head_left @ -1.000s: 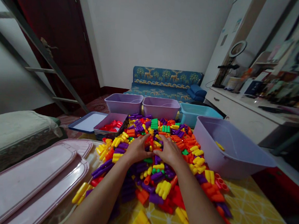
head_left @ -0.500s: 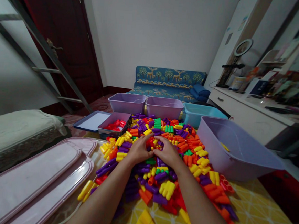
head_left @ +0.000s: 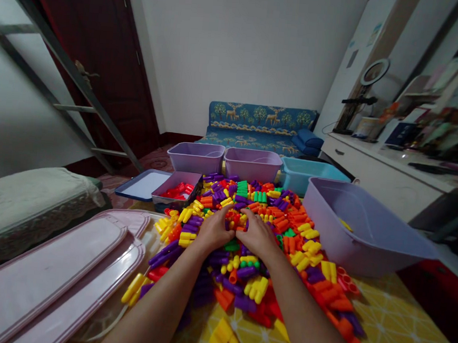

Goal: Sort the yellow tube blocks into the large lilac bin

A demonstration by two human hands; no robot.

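A wide heap of bullet-shaped plastic toy blocks in purple, yellow, orange, red and green covers the middle of the table. My left hand and my right hand reach into its centre, facing each other. Their thumbs nearly meet, and the curved fingers cup a handful of orange and red blocks from both sides. The fingertips are partly hidden among the pieces.
Two lilac bins and a turquoise bin line the far side. A larger lilac bin stands right, with a yellow piece inside. At left are a box of red pieces, a blue-rimmed lid and pink lids.
My hands have drawn slightly closer together, and more orange-red pieces show between them. The view has shifted a little; the bins stand as before.
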